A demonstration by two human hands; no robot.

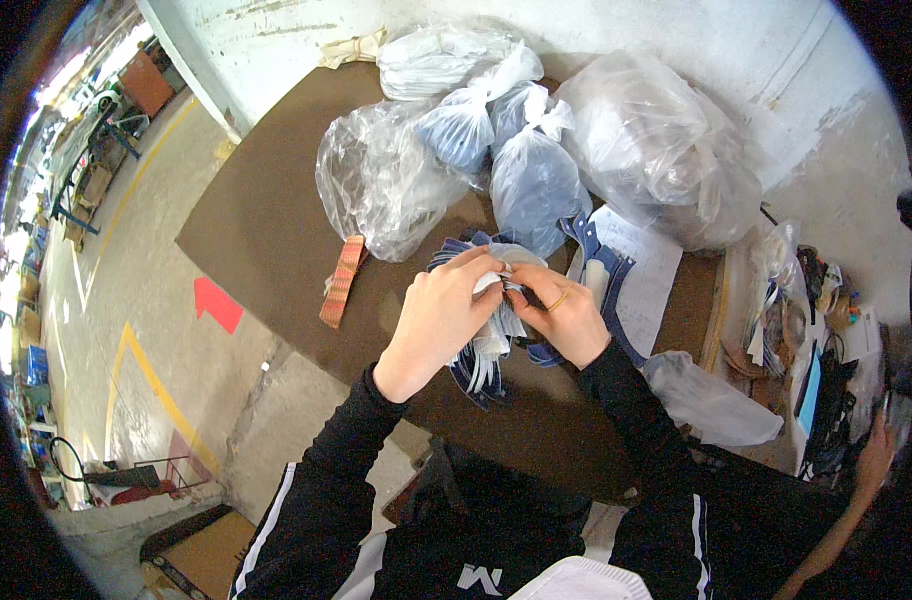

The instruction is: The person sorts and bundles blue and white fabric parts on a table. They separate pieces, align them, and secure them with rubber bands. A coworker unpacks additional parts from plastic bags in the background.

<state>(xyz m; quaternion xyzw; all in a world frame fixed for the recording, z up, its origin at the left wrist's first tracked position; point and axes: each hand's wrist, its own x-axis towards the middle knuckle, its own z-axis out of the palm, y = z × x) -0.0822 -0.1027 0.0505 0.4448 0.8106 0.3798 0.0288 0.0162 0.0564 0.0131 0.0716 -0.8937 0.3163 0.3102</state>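
Note:
At the middle of the brown table, both hands close on a bundle of thin white and blue strips (pixel 496 335), its ends fanned out below them. My left hand (pixel 438 318) grips it from the left, fingers bent over the top. From the right, my right hand (pixel 568 318), with a ring on one finger, pinches the same bundle; the fingertips of both hands nearly meet. What lies between the fingertips is partly hidden. Just right of my right hand is a curved dark-blue strap piece with small holes (pixel 584 236), beside a sheet of paper (pixel 652 268).
Plastic bags with blue contents (pixel 538 185) and large clear bags (pixel 656 140) crowd the table's (pixel 266 220) far side. Left lies a banded orange-brown strip bundle (pixel 343 285). A crumpled bag (pixel 711 400) sits right, near cluttered materials. Another person's arm (pixel 869 470) enters at far right.

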